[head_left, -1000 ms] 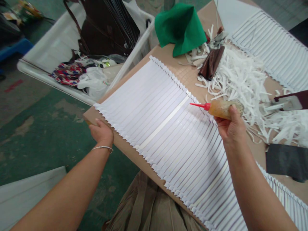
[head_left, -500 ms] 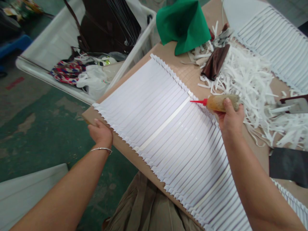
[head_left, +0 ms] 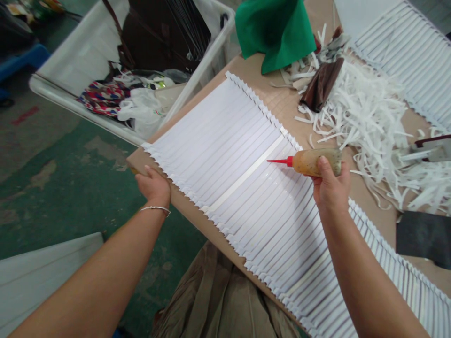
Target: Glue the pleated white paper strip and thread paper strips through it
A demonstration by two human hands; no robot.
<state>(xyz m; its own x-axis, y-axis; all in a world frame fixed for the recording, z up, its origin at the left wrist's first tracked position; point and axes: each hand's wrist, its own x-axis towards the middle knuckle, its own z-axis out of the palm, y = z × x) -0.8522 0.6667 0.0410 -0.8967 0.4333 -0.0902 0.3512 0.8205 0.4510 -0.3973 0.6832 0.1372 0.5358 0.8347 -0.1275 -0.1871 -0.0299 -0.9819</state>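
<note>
My right hand is wrapped round a glue bottle of cloudy yellowish plastic. Its red pointed nozzle aims left over a row of overlapping white paper strips fanned out on the table. The tip is just right of a narrow cream band across the strips. Small wet, shiny spots show on the paper below the nozzle. At the near left edge of the brown table, my left hand is closed on the edge near the corner, its fingers partly hidden. A bangle circles that wrist.
A white bin with a brown bag and cloth stands beyond the table's left edge. Green cloth, brown scrap and a heap of white shreds lie at the back. More strips lie far right, near a dark pad.
My right hand has moved the glue bottle left and slightly down, so the nozzle tip is farther in over the strips. My left hand stays at the table edge. The view has shifted slightly.
</note>
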